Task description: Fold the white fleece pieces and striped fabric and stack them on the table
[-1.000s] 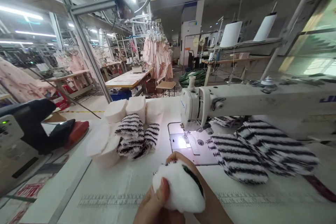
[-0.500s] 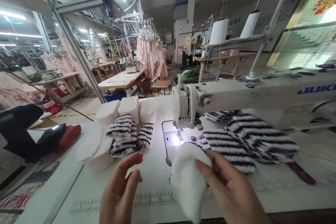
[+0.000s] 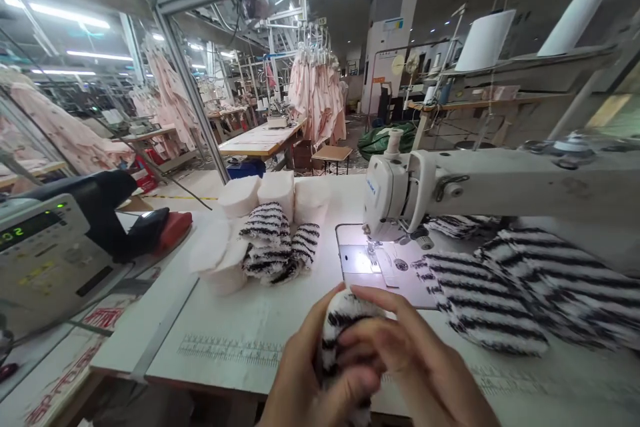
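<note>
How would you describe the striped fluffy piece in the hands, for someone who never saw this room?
Find the white sewing machine. In front of it, the left hand and right hand hold a striped fluffy piece; the other striped pieces lie on the table.

The one view is taken from up on the head. It is aimed forward and down, so the hands (image 3: 400, 363) are seen close by over the near bench (image 3: 220, 327), with the far room (image 3: 350, 103) beyond.
</note>
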`<state>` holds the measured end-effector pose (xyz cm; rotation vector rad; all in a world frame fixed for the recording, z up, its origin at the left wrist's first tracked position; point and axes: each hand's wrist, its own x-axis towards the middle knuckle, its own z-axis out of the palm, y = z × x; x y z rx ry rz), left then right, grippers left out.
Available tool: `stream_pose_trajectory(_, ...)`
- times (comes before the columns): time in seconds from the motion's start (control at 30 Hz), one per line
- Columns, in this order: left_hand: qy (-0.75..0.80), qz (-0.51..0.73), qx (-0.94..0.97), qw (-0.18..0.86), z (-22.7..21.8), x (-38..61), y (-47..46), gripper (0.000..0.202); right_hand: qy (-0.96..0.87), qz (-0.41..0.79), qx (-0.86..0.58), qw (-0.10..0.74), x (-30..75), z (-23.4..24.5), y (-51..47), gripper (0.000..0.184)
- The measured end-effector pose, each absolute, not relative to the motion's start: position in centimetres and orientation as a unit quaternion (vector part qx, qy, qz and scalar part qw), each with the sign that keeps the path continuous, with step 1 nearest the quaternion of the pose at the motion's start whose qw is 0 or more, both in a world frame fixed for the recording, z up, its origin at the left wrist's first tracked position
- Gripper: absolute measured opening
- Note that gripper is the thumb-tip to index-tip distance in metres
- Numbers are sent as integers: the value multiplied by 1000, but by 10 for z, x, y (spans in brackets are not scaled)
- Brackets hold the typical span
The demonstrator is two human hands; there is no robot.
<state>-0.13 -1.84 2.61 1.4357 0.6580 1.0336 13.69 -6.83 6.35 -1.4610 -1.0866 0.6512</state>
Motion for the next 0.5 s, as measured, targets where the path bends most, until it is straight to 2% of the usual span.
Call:
stream_pose_trajectory(0.07, 304, 418, 573, 636, 33, 1, -17, 44, -453, 237, -629, 585, 144, 59, -69, 32)
stream_pose_trajectory(0.13, 324, 407, 522, 676, 36, 1, -13, 31, -441, 192, -669, 567, 157, 50, -70, 35)
stream_pose_trajectory(0.23, 327, 398, 465, 720, 35, 1, -13, 27, -455, 303, -665, 510, 162, 37, -71, 43)
stream_pose_trajectory(0.33, 338, 429, 458, 701, 29, 3, -17, 25, -439, 428, -602, 511, 143, 32, -70, 40)
stream_pose_trajectory(0.5, 377, 466, 429, 675, 19, 1, -18, 23, -428, 430, -584, 539, 117, 33, -63, 27)
